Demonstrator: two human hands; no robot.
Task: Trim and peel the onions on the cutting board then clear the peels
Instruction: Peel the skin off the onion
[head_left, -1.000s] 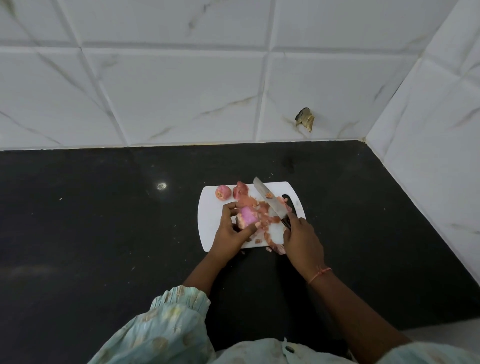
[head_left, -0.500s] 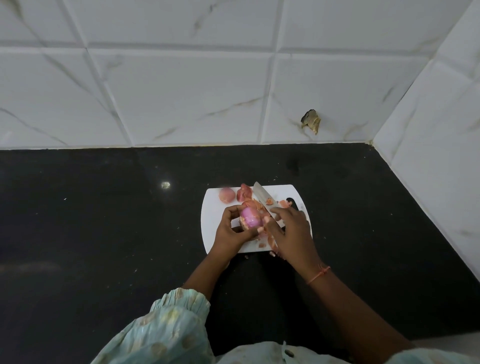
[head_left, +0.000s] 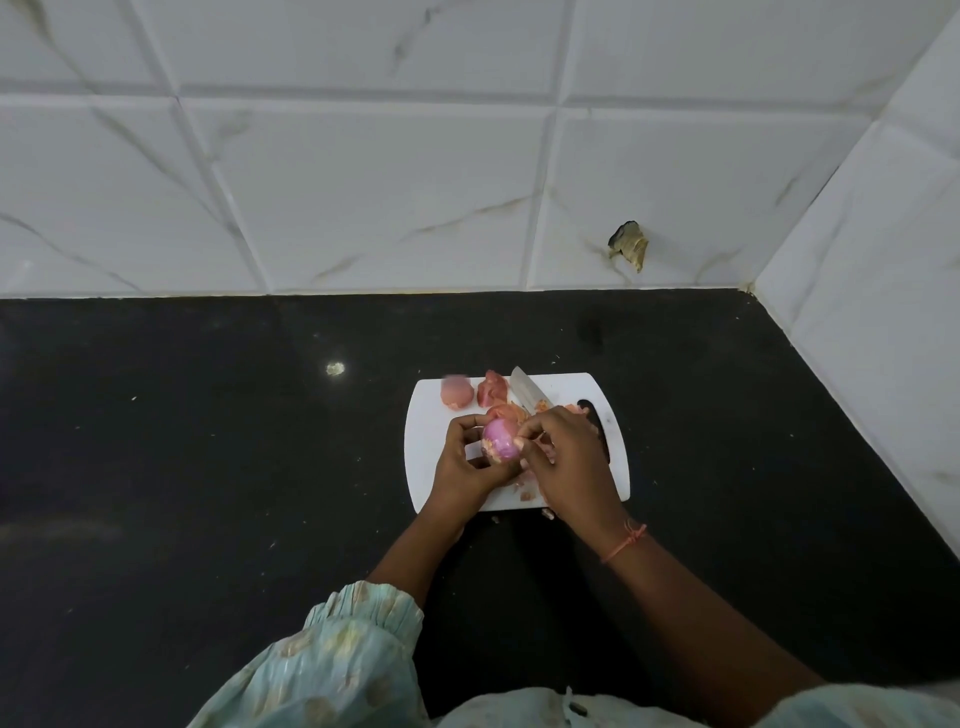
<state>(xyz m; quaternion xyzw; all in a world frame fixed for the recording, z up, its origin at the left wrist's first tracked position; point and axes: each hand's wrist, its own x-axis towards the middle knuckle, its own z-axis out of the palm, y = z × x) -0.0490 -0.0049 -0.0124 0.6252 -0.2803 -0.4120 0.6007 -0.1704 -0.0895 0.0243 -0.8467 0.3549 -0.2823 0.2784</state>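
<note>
A white cutting board (head_left: 431, 467) lies on the black counter. Above its middle, my left hand (head_left: 465, 470) cups a purple half-peeled onion (head_left: 500, 437). The fingertips of my right hand (head_left: 566, 462) pinch the skin at the onion's right side. The knife (head_left: 527, 391) lies on the board behind my right hand, blade pointing to the far left, handle mostly hidden. A pale peeled onion (head_left: 456, 391) and a reddish unpeeled onion (head_left: 492, 388) rest at the board's far edge. Loose peels (head_left: 511, 411) lie around and under my hands.
The black counter (head_left: 208, 441) runs left and right of the board. White tiled walls (head_left: 363, 197) stand behind and at the right, meeting in a corner. A few peel scraps (head_left: 547, 514) lie at the board's near edge.
My right hand has let go of the knife, which now lies on the board, and moved left to the onion. My left hand has raised the onion slightly.
</note>
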